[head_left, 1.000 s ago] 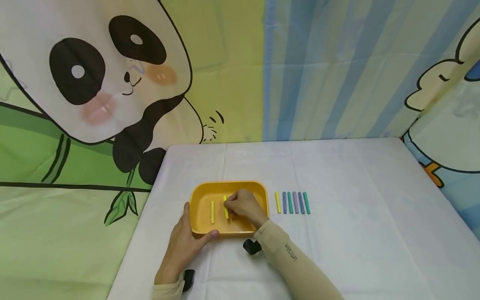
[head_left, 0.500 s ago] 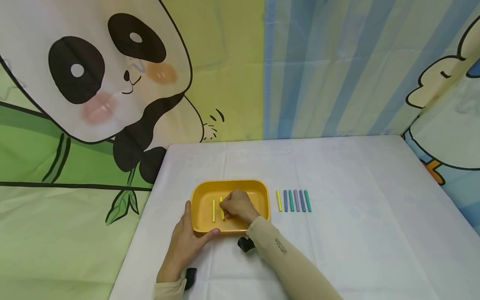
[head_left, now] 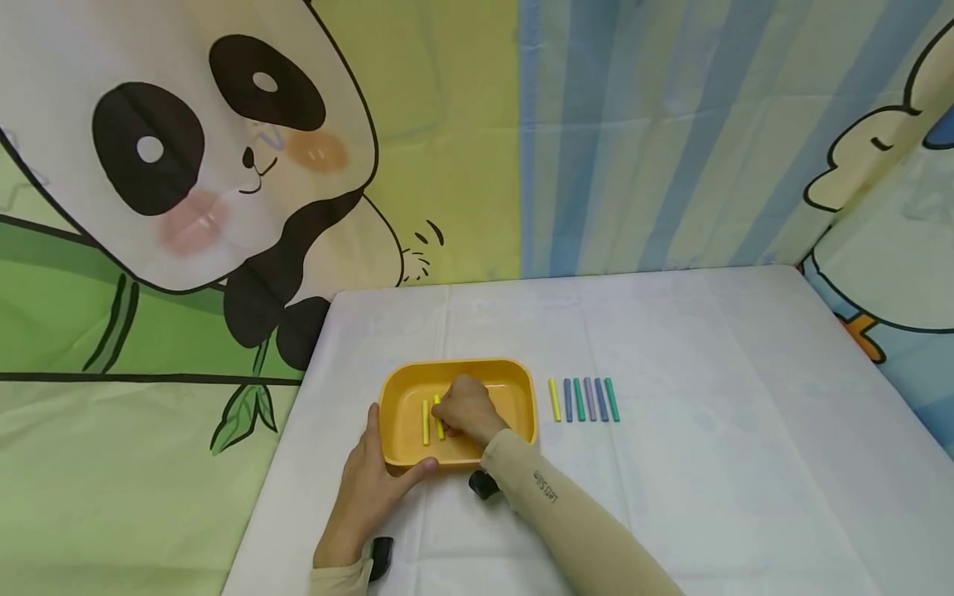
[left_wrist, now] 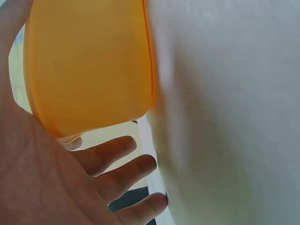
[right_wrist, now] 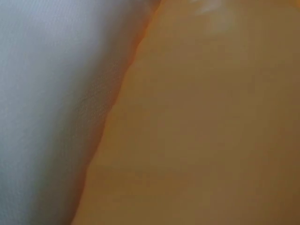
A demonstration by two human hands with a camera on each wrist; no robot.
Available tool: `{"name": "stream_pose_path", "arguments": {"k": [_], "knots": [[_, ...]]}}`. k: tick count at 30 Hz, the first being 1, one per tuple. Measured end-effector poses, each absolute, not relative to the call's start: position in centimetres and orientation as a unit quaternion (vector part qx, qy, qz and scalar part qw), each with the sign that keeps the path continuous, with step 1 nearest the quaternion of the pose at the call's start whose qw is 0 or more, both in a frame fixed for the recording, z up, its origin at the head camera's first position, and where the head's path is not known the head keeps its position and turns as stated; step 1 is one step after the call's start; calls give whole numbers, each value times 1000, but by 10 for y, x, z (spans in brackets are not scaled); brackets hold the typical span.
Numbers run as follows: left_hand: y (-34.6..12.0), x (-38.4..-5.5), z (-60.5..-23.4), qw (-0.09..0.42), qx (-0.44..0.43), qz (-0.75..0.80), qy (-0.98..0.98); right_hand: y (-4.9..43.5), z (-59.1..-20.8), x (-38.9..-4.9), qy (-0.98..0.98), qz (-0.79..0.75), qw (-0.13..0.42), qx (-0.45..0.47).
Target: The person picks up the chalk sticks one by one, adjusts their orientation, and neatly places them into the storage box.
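Observation:
A shallow orange-yellow tray (head_left: 477, 454) rests on the white table. My left hand (head_left: 368, 480) touches its left front corner, with the thumb at the front wall and the index finger along the left side. In the left wrist view, the other fingers of the left hand (left_wrist: 70, 173) extend below the tray wall (left_wrist: 89, 70). Inside the tray, my right hand (head_left: 469, 411) pinches a yellow chalk stick (head_left: 437, 407), held nearly upright in view. Just left of it lies another yellow chalk stick (head_left: 426, 423). The right fingertips are partly hidden behind the hand.
Right of the tray, several chalk sticks lie in a row: a yellow one (head_left: 555, 401), then blue, green (head_left: 579, 400) and purple ones (head_left: 590, 399). Behind the table (head_left: 708, 372) hangs a cloth printed with a panda. Only tray wall (right_wrist: 197, 122) and tablecloth fill the right wrist view.
My right hand has moved left inside the tray, bringing its yellow chalk stick closer to the one lying there. The left hand stays at the tray's corner.

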State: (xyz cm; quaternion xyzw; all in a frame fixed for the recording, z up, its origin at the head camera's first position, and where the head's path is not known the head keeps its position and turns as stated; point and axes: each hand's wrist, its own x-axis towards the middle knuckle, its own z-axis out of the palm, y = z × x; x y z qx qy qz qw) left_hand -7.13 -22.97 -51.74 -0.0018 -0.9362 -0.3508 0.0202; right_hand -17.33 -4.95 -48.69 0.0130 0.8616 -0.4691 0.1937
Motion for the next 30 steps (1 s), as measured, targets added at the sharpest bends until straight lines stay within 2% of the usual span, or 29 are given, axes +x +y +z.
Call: {"name": "stream_pose_path", "arguments": {"k": [5,21,30], "knots": [[-230,-71,-517,22,-5,-351,-936,-51,-486,-174,871,-457,181,2],[-228,-71,-518,19,0,-353,-935,-40,-480,-170,874,-444,196,-20],[-229,-70,-517,16,5,-349,-937,-28,-473,-166,874,-453,170,-46]]}}
